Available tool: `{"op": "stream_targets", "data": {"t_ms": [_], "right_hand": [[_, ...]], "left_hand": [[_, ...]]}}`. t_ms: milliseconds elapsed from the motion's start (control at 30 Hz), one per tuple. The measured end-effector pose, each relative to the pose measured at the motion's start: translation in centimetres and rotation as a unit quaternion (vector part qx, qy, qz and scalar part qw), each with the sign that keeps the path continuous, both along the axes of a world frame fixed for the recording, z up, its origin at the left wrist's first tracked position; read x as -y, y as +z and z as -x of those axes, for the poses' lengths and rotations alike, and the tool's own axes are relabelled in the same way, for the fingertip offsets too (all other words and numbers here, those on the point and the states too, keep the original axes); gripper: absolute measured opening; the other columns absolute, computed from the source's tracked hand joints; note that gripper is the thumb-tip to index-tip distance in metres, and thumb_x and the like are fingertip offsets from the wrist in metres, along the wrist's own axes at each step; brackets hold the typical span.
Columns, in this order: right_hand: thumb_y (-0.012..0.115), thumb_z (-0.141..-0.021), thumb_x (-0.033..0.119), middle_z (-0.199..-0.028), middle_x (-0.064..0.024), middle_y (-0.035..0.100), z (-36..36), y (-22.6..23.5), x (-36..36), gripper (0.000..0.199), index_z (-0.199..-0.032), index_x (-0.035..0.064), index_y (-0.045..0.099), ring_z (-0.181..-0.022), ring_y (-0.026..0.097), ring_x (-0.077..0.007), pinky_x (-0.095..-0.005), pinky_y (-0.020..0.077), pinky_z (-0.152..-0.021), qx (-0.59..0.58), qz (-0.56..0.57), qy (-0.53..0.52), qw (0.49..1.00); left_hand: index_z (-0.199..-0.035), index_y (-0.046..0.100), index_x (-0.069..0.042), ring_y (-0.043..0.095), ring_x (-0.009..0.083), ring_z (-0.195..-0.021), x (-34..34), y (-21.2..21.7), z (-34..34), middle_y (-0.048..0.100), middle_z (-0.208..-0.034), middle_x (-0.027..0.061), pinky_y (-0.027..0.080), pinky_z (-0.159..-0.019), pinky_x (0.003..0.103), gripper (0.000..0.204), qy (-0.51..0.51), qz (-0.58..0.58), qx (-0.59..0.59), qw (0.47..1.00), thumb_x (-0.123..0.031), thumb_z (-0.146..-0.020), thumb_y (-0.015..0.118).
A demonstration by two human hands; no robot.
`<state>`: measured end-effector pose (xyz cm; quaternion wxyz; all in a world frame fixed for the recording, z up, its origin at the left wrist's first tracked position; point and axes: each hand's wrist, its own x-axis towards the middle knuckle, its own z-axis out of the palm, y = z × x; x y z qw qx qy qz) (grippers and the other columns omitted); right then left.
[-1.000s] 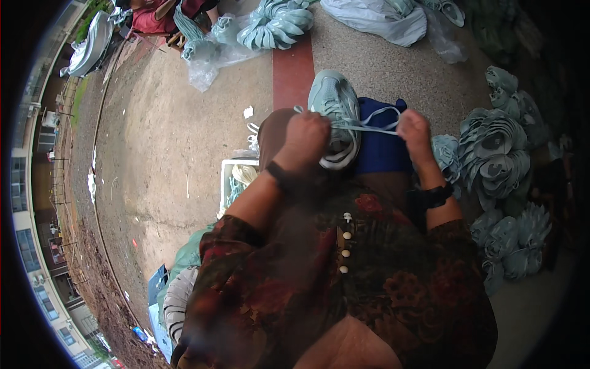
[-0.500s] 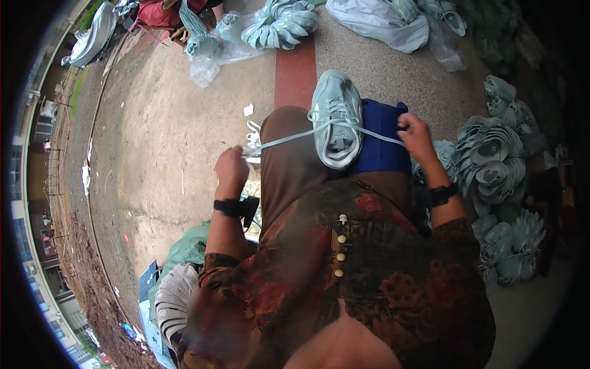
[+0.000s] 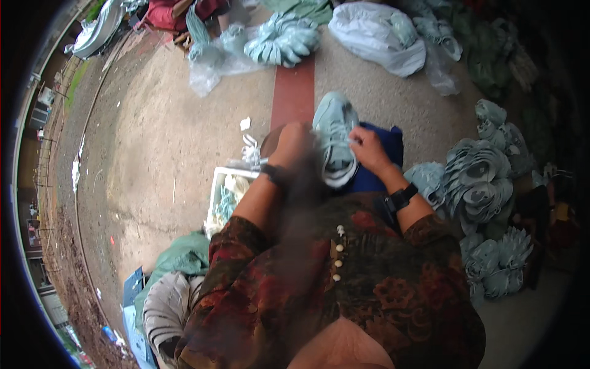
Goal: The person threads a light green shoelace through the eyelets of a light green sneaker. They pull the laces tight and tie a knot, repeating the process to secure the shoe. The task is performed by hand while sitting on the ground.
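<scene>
A pale blue-green lace-up sneaker rests on my lap, toe pointing away from me. Under its right side lies a dark blue cloth. My right hand is closed at the sneaker's right edge, its fingertips pinched on the shoelace by the tongue. Just left of the sneaker, my left hand is curled into a loose fist above my knee. A dark blur covers part of it, and what its fingers hold does not show.
Left of my leg stands a white container with laces inside. Several bundled pale green shoe pieces lie at the right. Ahead are a fanned bundle and a white sack. A person in red sits at the far left.
Both hands have come inward from wide apart, where they stretched the shoelace out to either side, and are now close beside the sneaker. The view has shifted slightly.
</scene>
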<state>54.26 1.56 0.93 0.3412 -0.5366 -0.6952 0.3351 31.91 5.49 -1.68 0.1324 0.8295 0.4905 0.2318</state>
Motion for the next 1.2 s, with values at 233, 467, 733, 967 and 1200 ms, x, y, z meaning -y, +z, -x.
{"op": "stream_targets", "data": {"t_ms": [233,467,733,967,1200], "right_hand": [[0.06,-0.071,0.011,-0.056,-0.0082,0.048,-0.8,-0.3,-0.1,0.013,-0.069,0.0001,0.053,-0.056,0.047,-0.0113,-0.0296,0.0399,-0.053,-0.063,0.043,0.02,0.997],[0.063,-0.069,0.003,-0.062,0.001,0.052,-1.0,-0.4,-1.0,0.01,-0.066,0.0025,0.054,-0.058,0.046,-0.005,-0.0227,0.0372,-0.051,-0.098,0.094,-0.029,0.99],[0.053,-0.074,-0.005,-0.065,-0.004,0.06,0.3,-2.4,-1.3,0.008,-0.074,0.0019,0.055,-0.049,0.05,-0.0057,-0.0204,0.0391,-0.046,-0.262,0.057,-0.163,0.95],[0.05,-0.08,0.002,-0.065,-0.0009,0.059,0.2,-3.1,-0.8,0.011,-0.082,-0.0001,0.061,-0.052,0.048,-0.0052,-0.0213,0.0394,-0.048,-0.205,0.041,-0.212,0.955],[0.07,-0.069,0.012,-0.063,-0.0164,0.058,-0.8,-0.1,1.0,0.034,-0.097,-0.0011,0.054,-0.056,0.058,-0.0316,-0.037,0.0461,-0.058,0.026,-0.009,-0.08,0.996]], "left_hand": [[-0.074,0.061,-0.002,0.059,0.0242,-0.061,-0.2,-0.2,-0.2,0.061,-0.066,0.0111,0.045,-0.059,0.033,0.017,-0.012,0.198,0.199,0.96,-0.017,-0.081,0.059],[-0.074,0.059,-0.004,0.045,0.004,-0.064,1.1,2.6,0.2,0.052,-0.068,-0.0056,0.038,-0.061,0.02,0.023,-0.071,0.434,0.426,0.791,-0.025,-0.085,0.063],[-0.071,0.059,-0.006,0.044,0.0029,-0.063,2.1,3.9,-0.2,0.051,-0.066,-0.0071,0.036,-0.06,0.018,0.022,-0.035,0.418,0.433,0.798,-0.022,-0.084,0.063],[-0.078,0.056,0.002,0.047,0.0115,-0.065,2.0,2.9,-0.5,0.055,-0.069,0.0056,0.042,-0.06,0.027,0.022,0.0,0.277,0.358,0.892,-0.018,-0.085,0.057],[-0.115,0.043,0.002,0.06,0.0338,-0.066,4.0,4.8,0.0,0.059,-0.067,0.0161,0.046,-0.06,0.041,0.052,0.057,0.147,0.1,0.982,-0.032,-0.082,0.063]]}}
